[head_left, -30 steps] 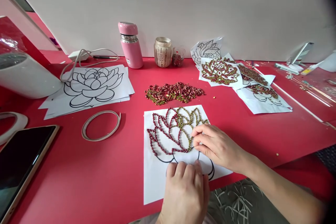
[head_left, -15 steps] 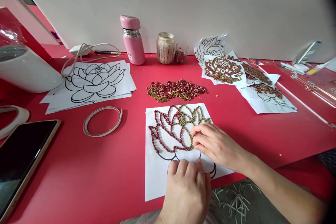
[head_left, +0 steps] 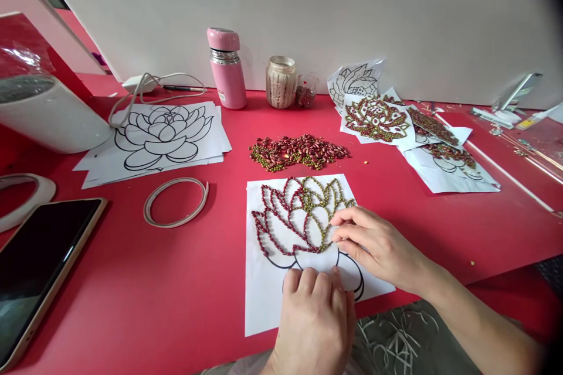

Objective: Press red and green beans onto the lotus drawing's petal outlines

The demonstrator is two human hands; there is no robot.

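Observation:
A white sheet with a lotus outline (head_left: pixel 264 299) lies on the red table (head_left: pixel 132 304) in front of me, its petals lined with red and green beans. My left hand (head_left: pixel 314 319) rests on the sheet's lower part, fingers curled and pressing the paper down. My right hand (head_left: pixel 373 243) is pinched at the lotus's right edge, fingertips together on the green bean line; whatever it holds is too small to make out. A pile of red and green beans (head_left: pixel 299 151) lies just beyond the sheet.
A stack of blank lotus drawings (head_left: pixel 162 135) lies at left, with a tape ring (head_left: pixel 176 202) and a phone (head_left: pixel 39 263) nearer. A pink flask (head_left: pixel 229 67), a jar (head_left: pixel 281 82), finished bean pictures (head_left: pixel 378 120) and a white round appliance (head_left: pixel 48 114) stand farther back.
My right hand has slid a little right and down along the lotus's right edge. My left hand has stayed pressed on the sheet. The view has shifted slightly.

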